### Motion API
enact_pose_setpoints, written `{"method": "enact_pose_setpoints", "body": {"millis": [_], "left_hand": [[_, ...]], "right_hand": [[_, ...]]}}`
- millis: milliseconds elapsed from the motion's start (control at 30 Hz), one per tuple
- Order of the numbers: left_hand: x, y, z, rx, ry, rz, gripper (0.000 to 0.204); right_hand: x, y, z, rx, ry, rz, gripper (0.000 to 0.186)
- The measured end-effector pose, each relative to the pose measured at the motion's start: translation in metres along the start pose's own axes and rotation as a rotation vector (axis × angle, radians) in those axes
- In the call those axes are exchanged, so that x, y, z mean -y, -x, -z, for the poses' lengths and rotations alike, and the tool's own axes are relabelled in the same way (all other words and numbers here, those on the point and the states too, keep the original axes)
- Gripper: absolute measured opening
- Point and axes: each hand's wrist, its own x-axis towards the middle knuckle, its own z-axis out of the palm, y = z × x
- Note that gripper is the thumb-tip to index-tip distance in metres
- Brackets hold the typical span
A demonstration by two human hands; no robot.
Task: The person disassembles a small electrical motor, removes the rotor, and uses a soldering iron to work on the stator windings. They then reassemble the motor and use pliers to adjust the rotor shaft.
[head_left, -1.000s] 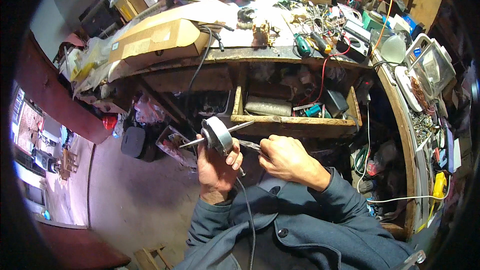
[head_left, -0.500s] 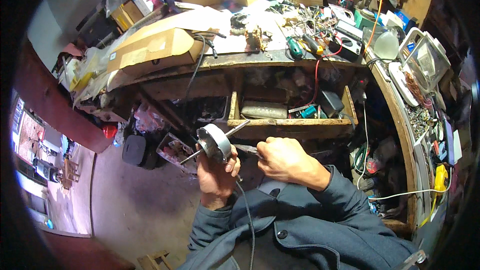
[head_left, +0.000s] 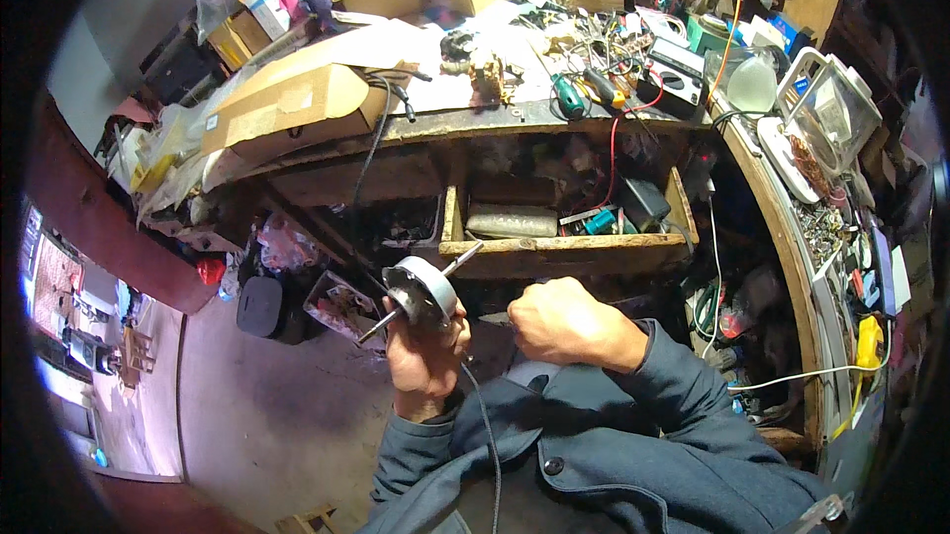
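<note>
My left hand (head_left: pixel 421 366) grips a round silver metal housing, seemingly a small motor (head_left: pixel 426 289), with a shaft sticking out of both sides, tilted. A dark cable (head_left: pixel 480 400) hangs from it down past my coat. Just right of it, my right hand (head_left: pixel 559 321) is closed on a slim metal tool, apparently pliers (head_left: pixel 495 318), whose end points toward the housing. Much of the tool is hidden by my fingers, and I cannot tell whether it touches the housing.
A cluttered workbench (head_left: pixel 524 113) holds a cardboard box (head_left: pixel 277 113), screwdrivers (head_left: pixel 569 97) and wires. An open wooden drawer (head_left: pixel 564 247) sits below. A side counter (head_left: pixel 792 247) runs down the right. A bin (head_left: pixel 259 306) and a carton (head_left: pixel 336 306) stand on the floor (head_left: pixel 257 415).
The housing and my left hand have shifted slightly down and left and the housing has turned a little. My right fist is rotated, showing less of the tool. The view has moved slightly.
</note>
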Motion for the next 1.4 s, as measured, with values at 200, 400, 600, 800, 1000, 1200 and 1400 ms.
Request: {"method": "enact_pose_setpoints", "body": {"millis": [200,400,600,800,1000,1200,1400], "left_hand": [[0.0,0.007,-0.007,-0.074,-0.036,-0.014,0.066],[-0.001,0.002,0.01,0.095,0.03,-0.004,0.065],[0.001,0.005,-0.004,-0.054,0.009,-0.04,0.066],[-0.008,0.002,0.019,-0.059,0.067,-0.088,0.069],[0.003,0.006,0.012,-0.181,0.025,0.006,0.066],[0.012,0.009,0.02,-0.04,0.054,0.016,0.064],[0.016,0.012,0.033,-0.008,0.026,0.014,0.064]], "right_hand": [[0.013,0.003,0.015,-0.465,-0.105,0.094,0.02],[0.002,0.001,-0.01,-0.358,-0.021,0.056,0.021],[0.005,0.003,-0.005,-0.507,-0.085,0.039,0.021],[-0.002,0.039,-0.001,-0.639,-0.138,-0.063,0.019],[0.003,0.027,-0.001,-0.724,-0.31,0.023,0.017],[0.006,0.019,-0.005,-0.71,-0.359,0.036,0.019],[0.011,0.014,-0.01,-0.709,-0.372,0.034,0.021]]}}
